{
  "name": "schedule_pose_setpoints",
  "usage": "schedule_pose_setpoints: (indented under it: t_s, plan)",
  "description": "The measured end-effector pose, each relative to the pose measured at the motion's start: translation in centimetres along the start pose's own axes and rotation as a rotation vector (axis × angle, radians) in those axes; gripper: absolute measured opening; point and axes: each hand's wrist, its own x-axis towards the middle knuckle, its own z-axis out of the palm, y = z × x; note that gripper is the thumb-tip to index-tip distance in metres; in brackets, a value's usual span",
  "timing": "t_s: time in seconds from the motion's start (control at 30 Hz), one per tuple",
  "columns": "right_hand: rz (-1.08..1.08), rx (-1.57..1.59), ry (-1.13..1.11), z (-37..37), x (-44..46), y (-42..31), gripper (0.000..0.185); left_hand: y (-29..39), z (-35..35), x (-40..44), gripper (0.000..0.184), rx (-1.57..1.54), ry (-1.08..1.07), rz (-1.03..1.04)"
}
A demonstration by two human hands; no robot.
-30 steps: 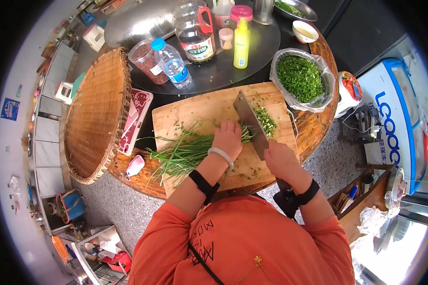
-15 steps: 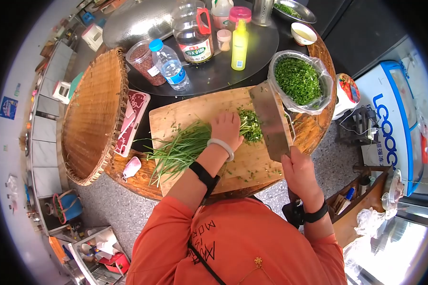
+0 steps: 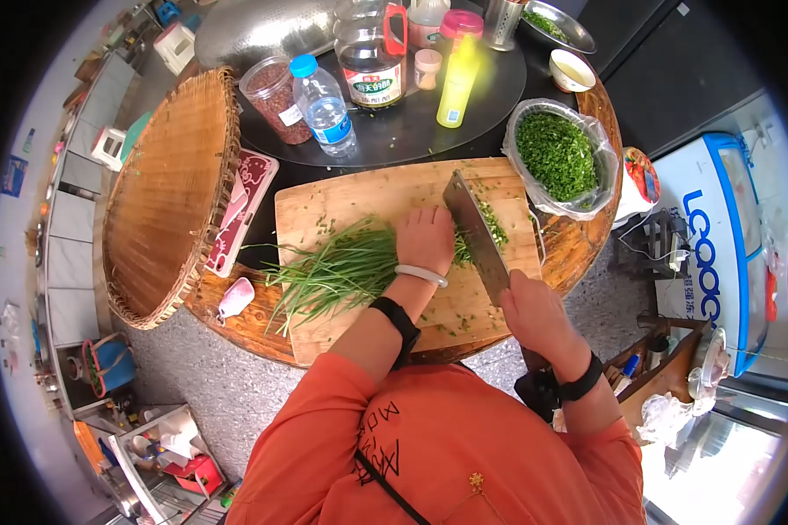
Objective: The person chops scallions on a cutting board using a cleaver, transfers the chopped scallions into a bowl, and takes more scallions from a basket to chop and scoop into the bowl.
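Note:
On the wooden cutting board (image 3: 350, 194) lies a bundle of long green chives (image 3: 337, 273), with loose ends spreading past the board's left edge. My left hand (image 3: 426, 238) presses down on the bundle's right end, fingers closed over it. Gripped in my right hand (image 3: 538, 313) is a cleaver (image 3: 480, 236), its broad blade standing close beside my left fingers and across the chives. Chopped chive pieces (image 3: 494, 224) lie to the right of the blade, partly hidden by it. Smaller bits are scattered over the board.
A plastic-lined bowl of chopped greens (image 3: 559, 157) stands right of the board. Behind are a water bottle (image 3: 326, 114), a dark sauce jug (image 3: 372, 74) and a yellow bottle (image 3: 457, 92). To the left, a woven basket (image 3: 171, 201) leans beside a pink-patterned board (image 3: 245, 206).
The cleaver has moved left, from over the chopped pieces to right beside my left fingers, and its blade has turned more upright. My left hand remains on the chives.

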Motion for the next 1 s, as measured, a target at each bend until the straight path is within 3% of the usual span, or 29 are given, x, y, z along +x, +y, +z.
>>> schedule_pose_setpoints:
  t_s: [0.13,0.27,0.37,0.53,0.67,0.73,1.0]
  plan:
    - [0.013,-0.030,0.021,2.3,3.2,0.1,0.012,-0.1,-0.3,0.0,0.007,-0.056,0.057,0.061]
    - [-0.049,-0.102,0.000,0.0,2.3,-0.5,0.014,-0.4,0.0,0.0,0.010,-0.099,0.053,0.043]
    - [0.076,0.029,-0.021,-1.0,0.8,-0.8,0.020,-0.4,0.4,-0.4,0.011,-0.106,0.037,0.017]
    - [-0.022,-0.031,0.015,2.8,3.9,0.3,0.014,-0.4,0.0,-0.2,0.010,-0.132,0.046,0.045]
    - [-0.082,-0.115,-0.016,-0.2,3.3,-0.1,0.015,-0.7,0.0,0.3,0.009,-0.147,0.099,0.063]
    - [0.059,-0.065,-0.076,-1.2,1.4,-0.7,0.015,-0.5,0.3,-0.5,0.007,-0.136,0.070,0.010]
    - [0.004,0.006,-0.010,1.4,3.1,0.5,0.019,-0.7,0.6,-0.8,0.007,-0.084,0.061,0.053]
